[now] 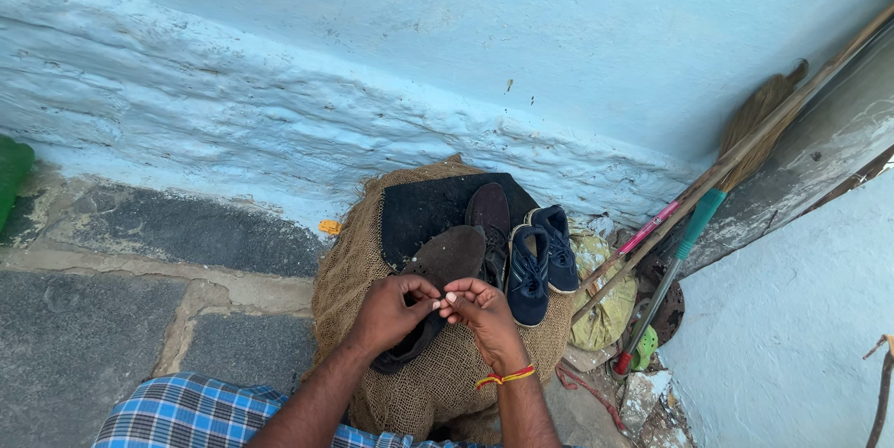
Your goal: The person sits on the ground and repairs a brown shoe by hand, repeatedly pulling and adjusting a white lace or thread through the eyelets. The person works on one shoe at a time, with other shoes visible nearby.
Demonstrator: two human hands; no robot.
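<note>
Bare stone floor [102, 318] lies open left of the burlap sack [349, 266]. To the right, blue sneakers [540, 257] and leaning broom handles [694, 210] crowd the wall corner.

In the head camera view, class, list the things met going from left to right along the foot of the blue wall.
Green object → yellow scrap → brown shoe → blue shoes → pink-handled stick → broom.

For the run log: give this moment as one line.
left hand: on brown shoe | right hand: fingertips at shoe | under: burlap sack | beside: blue sneakers
</note>
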